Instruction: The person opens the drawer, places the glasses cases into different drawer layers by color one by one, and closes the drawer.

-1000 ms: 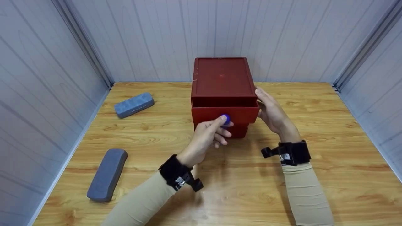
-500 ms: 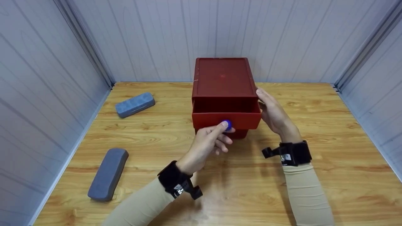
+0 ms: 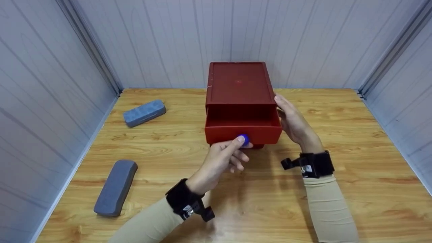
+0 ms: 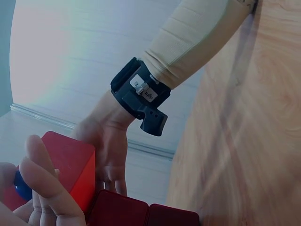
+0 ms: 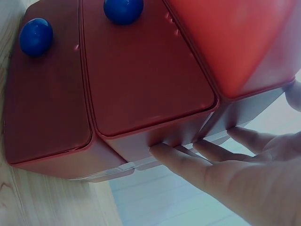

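A red drawer cabinet (image 3: 238, 82) stands toward the back of the table. Its top drawer (image 3: 224, 134) is pulled well out, and the visible part of its inside is bare. My left hand (image 3: 216, 160) pinches the blue knob (image 3: 244, 139) of that drawer between thumb and forefinger, other fingers loosely bent below. Along the cabinet's right side, my right hand (image 3: 297, 123) rests with fingers extended. The right wrist view has these fingers (image 5: 181, 165) touching the side wall. There the middle drawer (image 5: 146, 80) and bottom drawer (image 5: 47, 108) are closed, each with a blue knob.
To the left lie a light blue-grey oblong case (image 3: 144, 113) at the back and a darker grey oblong case (image 3: 115, 188) nearer the front. Pale panel walls (image 3: 168, 40) enclose the wooden table (image 3: 270, 209) at the back and both sides.
The left hand has drawn the top drawer toward the front by its knob, and the opening has widened. The right hand has stayed against the cabinet's side.
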Tool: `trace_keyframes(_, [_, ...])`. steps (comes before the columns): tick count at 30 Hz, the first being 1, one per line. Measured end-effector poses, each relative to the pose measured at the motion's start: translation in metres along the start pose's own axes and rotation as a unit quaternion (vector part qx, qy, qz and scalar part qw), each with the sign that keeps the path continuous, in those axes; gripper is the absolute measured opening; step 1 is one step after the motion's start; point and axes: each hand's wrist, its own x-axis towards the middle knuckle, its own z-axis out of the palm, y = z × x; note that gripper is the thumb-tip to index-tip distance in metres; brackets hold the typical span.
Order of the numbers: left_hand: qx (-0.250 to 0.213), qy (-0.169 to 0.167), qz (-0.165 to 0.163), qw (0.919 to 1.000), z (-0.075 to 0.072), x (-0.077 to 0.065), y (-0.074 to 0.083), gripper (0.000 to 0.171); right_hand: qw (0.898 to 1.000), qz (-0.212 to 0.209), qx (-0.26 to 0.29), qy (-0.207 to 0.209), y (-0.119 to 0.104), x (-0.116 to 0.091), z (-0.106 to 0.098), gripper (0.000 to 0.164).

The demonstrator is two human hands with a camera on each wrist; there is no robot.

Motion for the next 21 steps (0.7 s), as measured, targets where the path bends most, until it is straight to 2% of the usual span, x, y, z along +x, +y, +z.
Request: trace_keyframes(21, [0.003,-0.016,0.000,0.9999,0.005,-0.029,-0.011,0.044,1.000,-0.007,0.015,0.007,0.000,0.002,0.002,0.059])
